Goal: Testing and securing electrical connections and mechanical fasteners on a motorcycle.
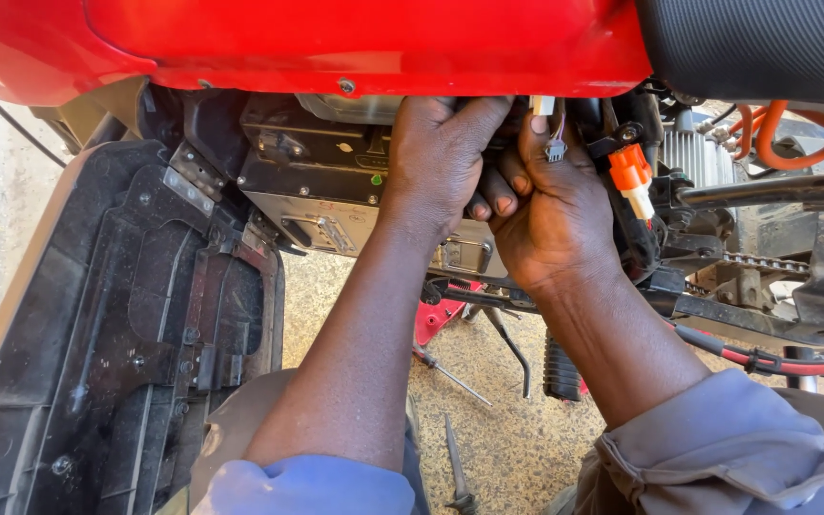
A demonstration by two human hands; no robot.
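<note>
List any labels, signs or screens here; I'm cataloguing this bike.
Marking: tiny pale mark on the black box under the red panel, left of the left hand; too small to make out.
No packages, signs or screens.

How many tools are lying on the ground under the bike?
2 that I can make out: a thin screwdriver below the red part, and a dark tool near the bottom edge between the arms. Others may be hidden.

A glossy red tank (364,38) is seen above a black and silver box (326,191). Orange cables (793,133), an orange-and-white plug (633,174) and blue sleeves (717,448) are shown.
</note>
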